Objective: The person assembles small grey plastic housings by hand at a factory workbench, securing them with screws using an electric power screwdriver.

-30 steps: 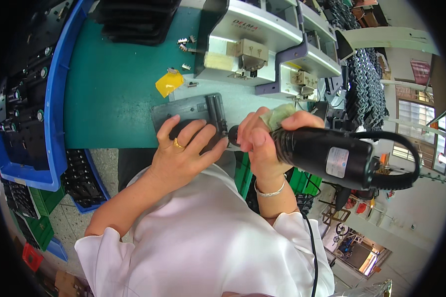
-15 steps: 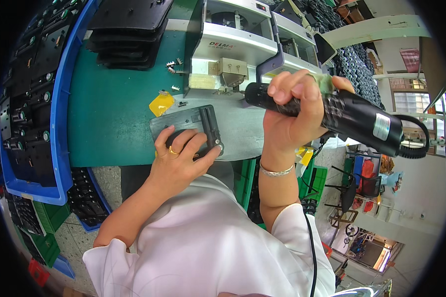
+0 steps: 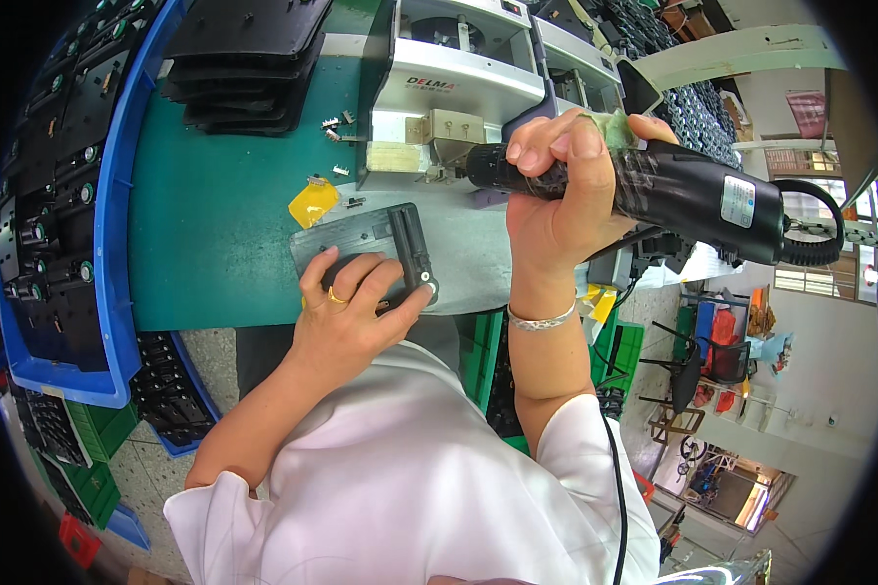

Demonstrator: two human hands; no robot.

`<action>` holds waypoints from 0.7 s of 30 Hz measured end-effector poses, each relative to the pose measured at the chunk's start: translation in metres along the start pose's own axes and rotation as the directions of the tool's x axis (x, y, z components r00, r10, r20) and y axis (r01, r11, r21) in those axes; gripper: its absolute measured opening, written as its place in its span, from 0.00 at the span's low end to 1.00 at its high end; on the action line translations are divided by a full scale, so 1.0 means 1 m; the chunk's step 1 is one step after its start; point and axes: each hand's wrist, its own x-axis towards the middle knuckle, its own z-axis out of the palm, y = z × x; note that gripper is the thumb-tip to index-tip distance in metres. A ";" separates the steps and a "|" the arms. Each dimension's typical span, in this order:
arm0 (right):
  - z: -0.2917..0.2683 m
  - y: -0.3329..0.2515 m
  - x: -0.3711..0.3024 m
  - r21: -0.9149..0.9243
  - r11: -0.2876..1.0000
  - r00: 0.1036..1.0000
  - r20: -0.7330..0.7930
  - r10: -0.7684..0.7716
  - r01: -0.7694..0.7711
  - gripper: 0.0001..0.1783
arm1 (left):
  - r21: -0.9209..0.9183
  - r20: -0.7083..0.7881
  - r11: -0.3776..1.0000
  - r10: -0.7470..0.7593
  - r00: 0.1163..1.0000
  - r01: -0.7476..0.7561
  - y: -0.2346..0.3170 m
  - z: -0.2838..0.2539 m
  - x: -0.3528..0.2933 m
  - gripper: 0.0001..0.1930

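Note:
In my right hand [image 3: 571,190] is a black electric screwdriver [image 3: 688,195], with fingers and thumb wrapped round its body. It lies almost level, its nose at the pick-up outlet of a grey screw dispenser [image 3: 458,96]; the bit's tip is hard to make out there. My left hand [image 3: 353,302] grips a flat black plastic part [image 3: 361,232] near the table's front edge, its fingers bent over the part and one digit by a round fitting at its right end. Just behind the part lie a yellow piece [image 3: 314,204] and small slide switches [image 3: 340,171].
Black panels [image 3: 239,58] are stacked at the back left of the green mat [image 3: 205,234]. A blue crate [image 3: 117,331] of black assemblies stands at the left. Beside the first dispenser is a second one [image 3: 580,73]. A cable hangs along my right arm.
My right hand has moved slightly left and up with the screwdriver, bringing its nose closer to the dispenser's outlet. My left hand stays on the black plastic part.

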 end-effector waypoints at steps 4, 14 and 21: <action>0.001 0.001 0.005 0.000 0.999 0.999 0.042 0.033 -0.033 0.24 | -0.002 -0.003 1.000 0.002 1.000 -0.002 0.000 0.001 0.000 0.20; 0.001 0.041 0.051 0.320 0.921 0.749 0.549 -0.370 0.221 0.22 | -0.036 0.023 0.999 -0.020 1.000 0.021 0.004 -0.003 0.004 0.24; -0.011 -0.024 0.003 -0.046 0.978 0.936 0.283 0.208 -0.203 0.22 | -0.060 0.044 0.998 -0.033 0.999 0.035 0.003 -0.003 0.003 0.24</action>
